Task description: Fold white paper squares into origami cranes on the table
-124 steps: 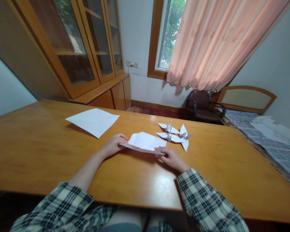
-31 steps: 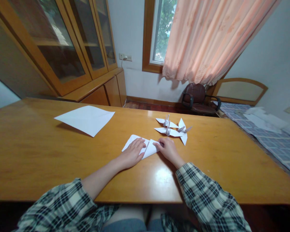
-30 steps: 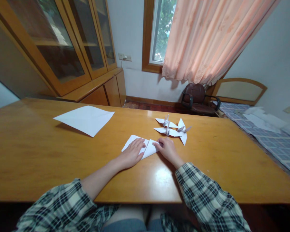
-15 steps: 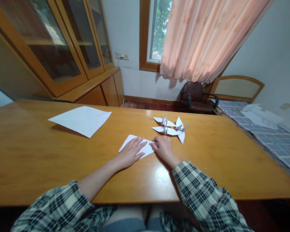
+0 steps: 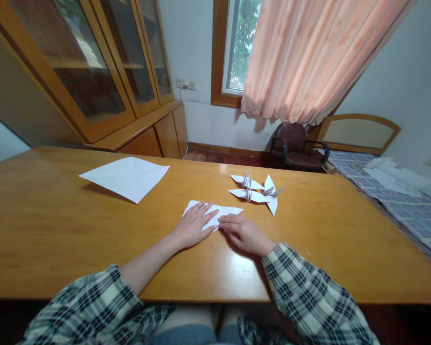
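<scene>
A folded sheet of white paper (image 5: 230,210) lies on the table in front of me, its pointed right corner uncovered. My left hand (image 5: 194,226) rests flat over the paper's left and middle part, fingers spread. At the paper's lower right edge is my right hand (image 5: 242,233), its fingers drawn together and their tips pressed on the edge. Just beyond the right hand stand several folded paper cranes: a near one (image 5: 249,195), a far one (image 5: 246,180) and one to the right (image 5: 271,193).
A larger creased white sheet (image 5: 129,177) lies on the wooden table (image 5: 75,239) at the back left. Behind the table are a glass-door cabinet (image 5: 104,72), a dark red chair (image 5: 292,146) and a pink curtain (image 5: 301,62). A bed (image 5: 391,191) stands at the right.
My right hand has slid from the paper's right corner to its lower edge, uncovering that corner. My left hand stays flat on the paper. The whole view has shifted slightly.
</scene>
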Demonstrator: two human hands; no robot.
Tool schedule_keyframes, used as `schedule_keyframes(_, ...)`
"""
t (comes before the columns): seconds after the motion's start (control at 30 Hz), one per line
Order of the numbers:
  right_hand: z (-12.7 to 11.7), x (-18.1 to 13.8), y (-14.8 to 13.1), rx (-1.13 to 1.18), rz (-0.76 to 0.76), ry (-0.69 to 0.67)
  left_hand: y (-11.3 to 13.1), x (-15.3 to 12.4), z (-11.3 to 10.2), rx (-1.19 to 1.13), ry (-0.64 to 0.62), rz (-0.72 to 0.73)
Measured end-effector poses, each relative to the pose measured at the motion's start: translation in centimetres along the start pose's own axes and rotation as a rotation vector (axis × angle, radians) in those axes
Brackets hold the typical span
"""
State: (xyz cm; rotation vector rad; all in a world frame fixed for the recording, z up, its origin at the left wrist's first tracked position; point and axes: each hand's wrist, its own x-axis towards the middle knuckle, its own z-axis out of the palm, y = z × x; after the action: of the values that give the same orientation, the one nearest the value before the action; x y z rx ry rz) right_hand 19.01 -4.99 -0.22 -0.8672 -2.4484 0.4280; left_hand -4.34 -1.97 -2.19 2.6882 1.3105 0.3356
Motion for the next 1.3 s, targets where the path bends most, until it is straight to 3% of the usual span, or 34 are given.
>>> schedule_keyframes(0.57, 0.1, -0.2, -0.3, 0.033, 0.063, -0.072, -0.8, 0.3, -0.4, -0.059, -0.128, 0.033)
schedule_keyframes(1.0, -3.0, -1.8, 2.3, -0.128, 0.368, -0.016, -0.8, 0.1, -0.5, -0.063, -0.161, 0.015)
schedule_keyframes(1.3, -1.6, -1.3, 3.9, -0.244, 0.218, 0.074, -0.3, -0.1, -0.6, -0.027, -0.099, 0.023)
